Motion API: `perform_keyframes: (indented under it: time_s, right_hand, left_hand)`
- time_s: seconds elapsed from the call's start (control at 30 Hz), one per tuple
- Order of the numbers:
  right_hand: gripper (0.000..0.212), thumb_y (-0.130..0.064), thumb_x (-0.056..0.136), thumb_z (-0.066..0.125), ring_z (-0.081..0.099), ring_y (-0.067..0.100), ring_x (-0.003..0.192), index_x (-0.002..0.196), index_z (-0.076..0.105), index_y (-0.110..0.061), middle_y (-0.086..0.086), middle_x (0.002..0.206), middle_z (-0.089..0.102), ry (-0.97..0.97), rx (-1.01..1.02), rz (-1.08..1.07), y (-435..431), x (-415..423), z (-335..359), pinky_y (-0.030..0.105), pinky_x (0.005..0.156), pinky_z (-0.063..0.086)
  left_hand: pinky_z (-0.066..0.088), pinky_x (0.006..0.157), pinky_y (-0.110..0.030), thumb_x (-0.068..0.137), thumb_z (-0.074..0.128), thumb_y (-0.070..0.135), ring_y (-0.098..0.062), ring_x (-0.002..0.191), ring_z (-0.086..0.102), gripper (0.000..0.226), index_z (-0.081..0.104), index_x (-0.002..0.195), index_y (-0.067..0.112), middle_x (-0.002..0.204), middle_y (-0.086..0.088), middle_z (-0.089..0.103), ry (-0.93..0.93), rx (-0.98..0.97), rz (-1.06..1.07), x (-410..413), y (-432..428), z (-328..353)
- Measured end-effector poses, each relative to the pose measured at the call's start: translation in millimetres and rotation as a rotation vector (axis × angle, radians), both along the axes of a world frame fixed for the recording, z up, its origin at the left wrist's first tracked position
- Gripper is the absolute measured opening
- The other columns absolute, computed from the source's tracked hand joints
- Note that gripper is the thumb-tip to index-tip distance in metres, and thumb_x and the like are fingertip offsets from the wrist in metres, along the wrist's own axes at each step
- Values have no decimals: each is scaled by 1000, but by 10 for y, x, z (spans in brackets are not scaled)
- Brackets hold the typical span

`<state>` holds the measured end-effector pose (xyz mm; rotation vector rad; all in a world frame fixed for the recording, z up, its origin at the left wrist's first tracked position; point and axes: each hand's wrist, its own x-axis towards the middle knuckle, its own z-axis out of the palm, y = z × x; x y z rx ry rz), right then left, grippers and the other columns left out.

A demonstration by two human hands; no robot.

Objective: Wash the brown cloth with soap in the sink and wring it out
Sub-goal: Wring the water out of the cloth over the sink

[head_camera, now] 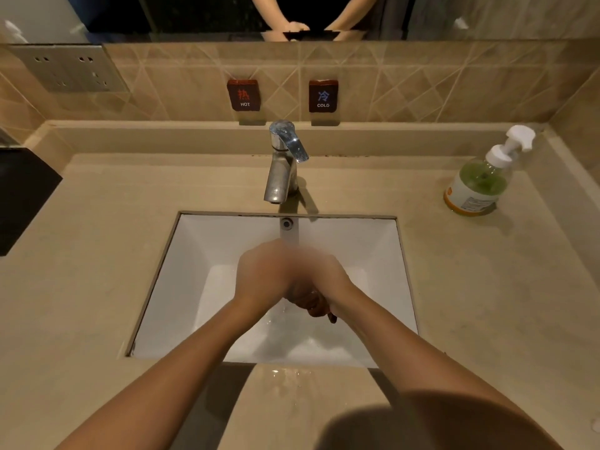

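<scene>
The left hand (259, 274) and right hand (321, 274) are pressed together in a closed grip around the brown cloth (310, 302), held over the sink (181, 271) under the faucet (282, 164), presumably so runoff drains below the grip.

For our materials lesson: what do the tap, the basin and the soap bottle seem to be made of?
Tap: polished metal, probably chrome, with bright reflections.
Basin: glossy white, likely glazed ceramic.
Soap bottle: clear plastic, the green liquid showing through, with a white plastic pump.
</scene>
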<state>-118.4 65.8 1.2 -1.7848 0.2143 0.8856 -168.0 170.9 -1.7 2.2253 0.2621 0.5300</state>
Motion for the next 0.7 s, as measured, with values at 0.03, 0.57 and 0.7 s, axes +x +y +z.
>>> perform_keyframes:
  time_s: [0.03,0.57,0.7]
  right_hand:
    - [35,-34,90,36,52,22,55,70,53,-11,9,62,54,4,1,28,-7,29,27,28,52,40]
    - [32,-34,83,65,68,31,92,106,64,-11,18,104,66,373,490,77,-226,218,442,43,76,57]
    - [53,-18,83,66,68,26,97,130,43,-27,12,124,56,74,536,336,-420,155,491,33,78,57]
  left_hand:
    - [35,47,-30,78,38,39,-12,47,43,40,51,56,8,47,4,43,-12,10,-19,11,17,17]
    - [53,47,-24,83,68,24,-10,74,66,10,68,89,31,82,10,69,149,-566,110,-65,131,73]
    - [48,43,-27,80,66,30,-19,55,64,21,71,89,12,74,-10,69,403,-1004,249,-35,250,226]
